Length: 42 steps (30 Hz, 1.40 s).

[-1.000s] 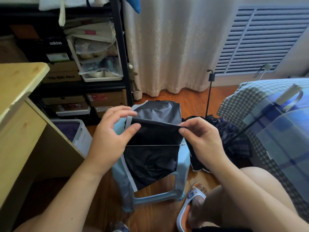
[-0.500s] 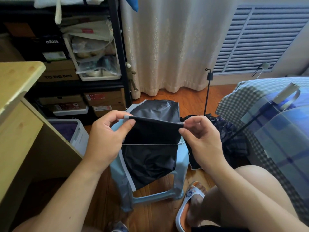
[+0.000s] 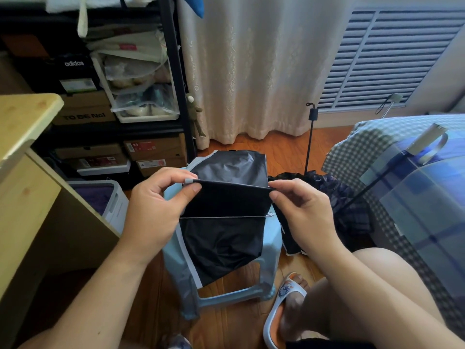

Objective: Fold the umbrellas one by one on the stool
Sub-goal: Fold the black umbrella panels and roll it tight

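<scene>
A black-lined umbrella (image 3: 226,222) with a pale blue outer side lies over the light blue plastic stool (image 3: 273,238) in the middle of the head view. My left hand (image 3: 153,210) pinches the left end of a rib with the canopy's fold. My right hand (image 3: 299,210) pinches the right end of the same fold. Between them the black cloth is stretched flat above the stool. A dark plaid umbrella (image 3: 344,205) lies crumpled on the floor to the right, its thin black shaft (image 3: 310,142) standing up. A blue checked umbrella (image 3: 422,197) rests on the bed.
A wooden desk (image 3: 25,152) stands at the left, a black shelf (image 3: 176,84) with shoe boxes behind it, and a plastic bin (image 3: 110,200) on the floor. The bed (image 3: 364,144) is at the right. My bare leg and sandalled foot (image 3: 286,306) are beside the stool.
My left thumb and fingers have closed onto the rib tip, and both hands have drawn the fold taut. The view has shifted slightly.
</scene>
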Each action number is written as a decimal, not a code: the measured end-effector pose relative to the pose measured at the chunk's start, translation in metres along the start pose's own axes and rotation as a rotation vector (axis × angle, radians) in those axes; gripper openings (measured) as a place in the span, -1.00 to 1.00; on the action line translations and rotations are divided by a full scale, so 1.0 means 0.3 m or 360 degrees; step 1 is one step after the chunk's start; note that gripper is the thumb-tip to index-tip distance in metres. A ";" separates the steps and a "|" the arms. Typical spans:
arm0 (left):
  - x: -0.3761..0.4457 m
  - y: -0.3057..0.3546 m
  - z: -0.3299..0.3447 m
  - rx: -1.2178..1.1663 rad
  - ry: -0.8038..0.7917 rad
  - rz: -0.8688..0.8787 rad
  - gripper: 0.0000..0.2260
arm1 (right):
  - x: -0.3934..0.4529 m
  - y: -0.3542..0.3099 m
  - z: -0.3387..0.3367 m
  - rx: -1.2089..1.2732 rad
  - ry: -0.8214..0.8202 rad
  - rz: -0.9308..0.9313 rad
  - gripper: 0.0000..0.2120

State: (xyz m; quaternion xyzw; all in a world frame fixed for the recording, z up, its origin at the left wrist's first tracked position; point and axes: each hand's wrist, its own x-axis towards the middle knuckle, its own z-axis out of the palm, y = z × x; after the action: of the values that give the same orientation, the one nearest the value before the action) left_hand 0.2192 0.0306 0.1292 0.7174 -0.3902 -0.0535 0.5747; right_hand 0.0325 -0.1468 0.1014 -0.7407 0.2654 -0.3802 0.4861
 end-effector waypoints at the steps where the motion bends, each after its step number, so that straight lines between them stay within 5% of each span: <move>1: 0.000 0.002 0.000 -0.0004 0.0003 0.0003 -0.90 | 0.003 0.003 -0.004 -0.0023 0.0013 -0.0031 -0.82; 12: 0.010 0.018 0.001 -0.0126 -0.0053 -0.0114 -0.89 | 0.005 0.012 0.011 0.0089 -0.0057 -0.0039 -0.77; 18: 0.058 0.035 0.012 -0.0151 0.0020 -0.0155 -0.94 | 0.064 -0.014 0.008 -0.0083 -0.0477 -0.0027 -0.69; 25: 0.212 0.006 0.073 0.0265 0.0331 0.0183 -0.87 | 0.345 0.070 0.050 -0.0248 -0.0268 0.0159 -0.78; 29: 0.188 -0.082 0.096 0.0875 -0.0338 0.0688 -0.79 | 0.458 0.200 0.110 -0.0448 -0.0290 0.0305 -0.86; 33: 0.177 -0.206 0.133 0.1466 -0.0943 0.0299 -0.49 | 0.507 0.283 0.137 -0.0549 -0.0320 0.0334 -0.86; 42: 0.259 -0.285 0.139 0.1591 -0.1181 -0.0212 -0.51 | 0.534 0.321 0.155 -0.0965 -0.0272 0.0445 -0.74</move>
State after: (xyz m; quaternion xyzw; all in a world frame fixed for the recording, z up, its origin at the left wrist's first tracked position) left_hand 0.2935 -0.0472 0.0701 0.8559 -0.4961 -0.1459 -0.0088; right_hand 0.1598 -0.2821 0.0505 -0.8371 0.4236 -0.1504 0.3118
